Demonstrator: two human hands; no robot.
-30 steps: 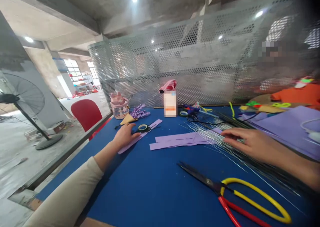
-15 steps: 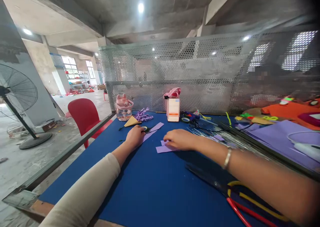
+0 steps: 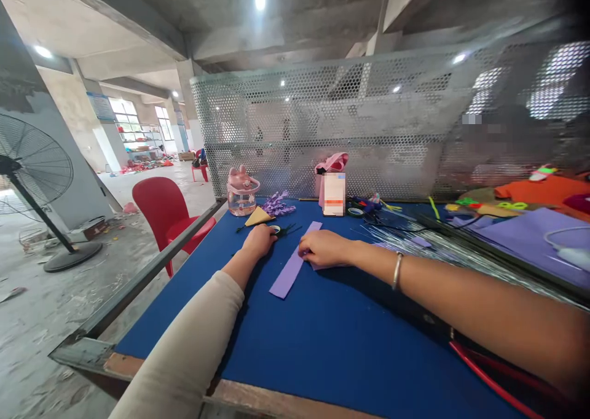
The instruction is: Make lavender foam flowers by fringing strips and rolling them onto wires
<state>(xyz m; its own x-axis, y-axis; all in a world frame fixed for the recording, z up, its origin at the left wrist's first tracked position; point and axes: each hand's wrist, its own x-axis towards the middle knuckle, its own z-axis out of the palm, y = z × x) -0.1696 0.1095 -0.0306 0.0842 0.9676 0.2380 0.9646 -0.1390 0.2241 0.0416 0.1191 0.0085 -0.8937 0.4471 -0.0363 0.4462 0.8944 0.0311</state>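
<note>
My left hand (image 3: 261, 241) lies over the blue table top with its fingers curled in at the edge of a small roll of tape (image 3: 276, 229). Thin dark stems (image 3: 291, 229) stick out beyond the roll. To the right, my right hand (image 3: 325, 248) pinches the edge of a long purple strip (image 3: 290, 275), which lies slantwise between the hands. Another purple piece (image 3: 317, 267) shows partly beneath that hand. A yellow cone-shaped piece (image 3: 259, 217) and a bunch of purple fringe (image 3: 278, 204) lie just past my left hand.
A pink-lidded clear bottle (image 3: 242, 201) and a phone (image 3: 334, 195) stand at the back before a perforated metal screen (image 3: 369, 118). Silvery strands (image 3: 405, 241) and purple sheets (image 3: 525, 238) spread at right. Red-handled scissors (image 3: 483, 379) lie under my right forearm.
The purple strip has swung round, its near end now toward me and clear of my left hand. My right hand has come left onto it. The whole view has shifted slightly.
</note>
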